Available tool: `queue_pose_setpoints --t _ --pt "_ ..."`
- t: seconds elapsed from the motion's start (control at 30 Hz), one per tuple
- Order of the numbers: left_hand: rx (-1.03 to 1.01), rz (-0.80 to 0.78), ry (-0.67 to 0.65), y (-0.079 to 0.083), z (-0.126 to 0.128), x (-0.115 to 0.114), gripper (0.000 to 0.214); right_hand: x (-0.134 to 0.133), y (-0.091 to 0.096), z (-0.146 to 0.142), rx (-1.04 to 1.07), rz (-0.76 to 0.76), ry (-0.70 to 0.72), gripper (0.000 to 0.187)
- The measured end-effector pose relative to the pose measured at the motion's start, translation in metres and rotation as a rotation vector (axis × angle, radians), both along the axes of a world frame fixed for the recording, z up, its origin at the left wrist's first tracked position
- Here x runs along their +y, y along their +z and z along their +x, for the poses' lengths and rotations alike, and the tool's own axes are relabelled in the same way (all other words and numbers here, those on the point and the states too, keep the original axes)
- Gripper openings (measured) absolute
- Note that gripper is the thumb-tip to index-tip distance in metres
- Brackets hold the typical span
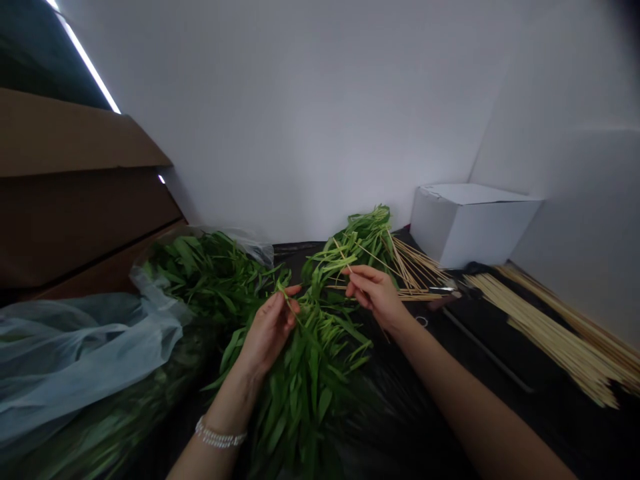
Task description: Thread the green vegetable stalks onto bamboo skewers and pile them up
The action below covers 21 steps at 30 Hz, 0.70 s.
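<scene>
My left hand (270, 327) is closed, its thumb and fingers pinching a green leafy stem (283, 291). In my right hand (374, 293) a thin wooden stick (342, 254) is pinched; it slants up and left past the fingertips, and its lower end shows below the hand. The two hands are apart, above a heap of long-leaved greens (313, 383) that spreads toward me. Just beyond my right hand lies a pile of greens with sticks (373, 233), their bare ends fanning to the right.
At left, more greens (200, 267) sit in a clear plastic bag (100, 353) beside a cardboard box (75, 213). Bundled wooden sticks (550, 333) lie at right, near a white box (470, 220) and metal scissors or pliers (447, 288). The wall (300, 133) closes the back.
</scene>
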<state>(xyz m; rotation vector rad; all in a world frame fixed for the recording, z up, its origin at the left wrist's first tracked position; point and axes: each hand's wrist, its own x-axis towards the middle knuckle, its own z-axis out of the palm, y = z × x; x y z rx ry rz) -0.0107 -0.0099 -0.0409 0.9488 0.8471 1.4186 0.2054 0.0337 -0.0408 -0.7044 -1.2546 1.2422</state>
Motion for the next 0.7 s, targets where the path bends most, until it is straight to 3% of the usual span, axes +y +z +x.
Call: queue_pose_setpoints --t 0.13,0.27,0.4,0.53,0.6,0.7 --pt "-0.015 -0.003 0.140 -0.004 -0.007 0.006 0.034 -0.004 0.001 0.006 0.121 -0.110 0.350 0.024" --pt "-0.150 -0.001 0.150 -0.002 -0.013 0.009 0.033 -0.007 -0.008 0.015 0.121 -0.126 0.568 0.022" --pt "-0.346 -0.098 0.145 0.001 -0.019 0.012 0.027 -0.007 -0.018 0.025 0.033 -0.108 0.726 0.032" --pt "-0.425 -0.141 0.129 0.000 -0.023 0.015 0.014 -0.006 -0.015 0.025 -0.176 -0.072 0.897 0.040" --pt "-0.354 -0.125 0.120 -0.001 -0.021 0.014 0.017 -0.007 -0.010 0.018 -0.296 -0.061 0.904 0.036" --pt "-0.230 -0.101 0.116 -0.002 -0.015 0.011 0.025 -0.008 -0.006 0.003 -0.392 -0.010 0.682 0.034"
